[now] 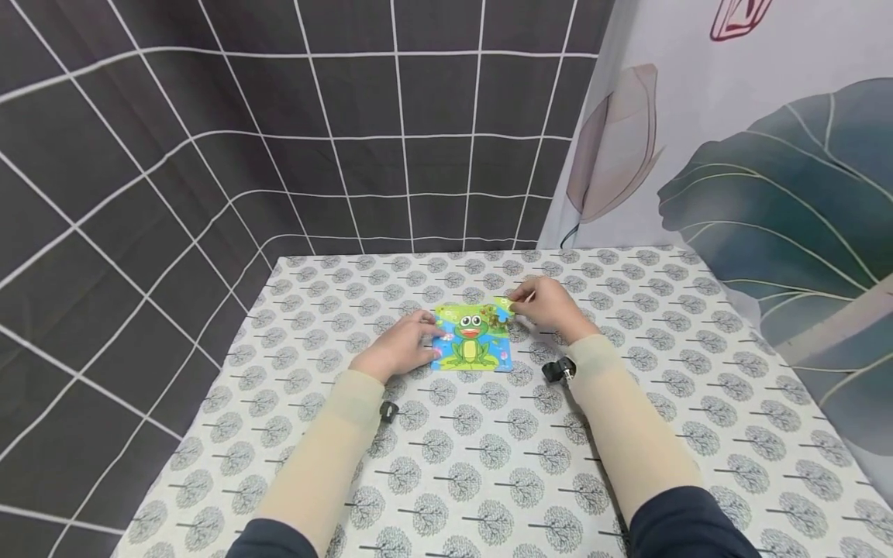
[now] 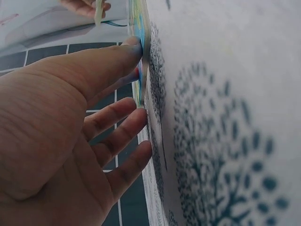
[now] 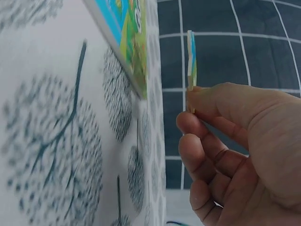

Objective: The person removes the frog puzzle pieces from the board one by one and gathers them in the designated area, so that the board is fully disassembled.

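Note:
A frog jigsaw puzzle (image 1: 470, 353) in green and blue lies flat on the patterned cloth. At its left edge rests my left hand (image 1: 399, 346), with thumb and index finger touching the board; the left wrist view shows the thumb (image 2: 110, 61) on its edge and the other fingers loosely extended. My right hand (image 1: 548, 304) pinches a small puzzle piece (image 1: 502, 305) between thumb and fingers at the board's upper right corner. In the right wrist view the piece (image 3: 192, 61) is seen edge-on, raised above the table and apart from the board.
A white tablecloth (image 1: 491, 453) with grey tree prints covers the table. Behind it hangs a dark curtain (image 1: 363, 101) with a white grid, which also runs along the left side. At the right is a pale curtain (image 1: 698, 116) with large leaf prints.

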Demonstrator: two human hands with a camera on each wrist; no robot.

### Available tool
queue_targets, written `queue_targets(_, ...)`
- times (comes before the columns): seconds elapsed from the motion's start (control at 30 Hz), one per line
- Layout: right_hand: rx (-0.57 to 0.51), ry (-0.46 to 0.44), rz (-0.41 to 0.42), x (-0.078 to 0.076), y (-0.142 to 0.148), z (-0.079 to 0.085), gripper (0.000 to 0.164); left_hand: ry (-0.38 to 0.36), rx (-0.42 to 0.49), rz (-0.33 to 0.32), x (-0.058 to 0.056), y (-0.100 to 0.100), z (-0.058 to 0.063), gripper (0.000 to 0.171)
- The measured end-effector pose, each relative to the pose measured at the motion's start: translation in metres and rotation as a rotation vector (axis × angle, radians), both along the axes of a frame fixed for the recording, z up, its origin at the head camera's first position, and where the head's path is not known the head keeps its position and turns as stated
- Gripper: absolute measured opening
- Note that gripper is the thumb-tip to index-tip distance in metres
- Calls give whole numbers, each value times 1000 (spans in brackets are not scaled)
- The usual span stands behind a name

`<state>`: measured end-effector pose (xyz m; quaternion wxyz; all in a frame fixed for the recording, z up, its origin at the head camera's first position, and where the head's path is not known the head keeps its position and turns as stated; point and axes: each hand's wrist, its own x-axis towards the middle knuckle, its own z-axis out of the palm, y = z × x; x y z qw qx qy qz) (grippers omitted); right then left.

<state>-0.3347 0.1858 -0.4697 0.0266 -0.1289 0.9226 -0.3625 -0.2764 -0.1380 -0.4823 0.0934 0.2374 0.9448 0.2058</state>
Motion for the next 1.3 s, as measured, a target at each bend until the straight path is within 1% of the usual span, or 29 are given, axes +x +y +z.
queue_targets(0.13, -6, -15, -37, 5, 10, -5, 14, -18, 5, 3, 0, -1, 1, 50)
queue_targets(0.33, -49, -60, -64, 8, 21, -15, 16, -39, 22, 5, 1, -2, 1, 53)
queue_targets(0.5, -43, -52, -86, 9, 25, -17, 16, -38, 23, 4, 1, -2, 2, 55)
queue_targets(0.67, -25, -49, -102, 8, 29, -22, 14, -30, 21, -11, 1, -1, 2, 53)
queue_targets(0.83, -24, -51, -119, 5, 32, -27, 12, -29, 9, -12, 2, 0, 2, 53)
queue_targets(1.03, -38, -70, -129, 5, 32, -29, 11, -26, -13, -21, 2, 0, 2, 52)
queue_targets(1.3, -25, -80, -154, 5, 32, -31, 12, -25, -23, -23, 1, 0, 2, 51)
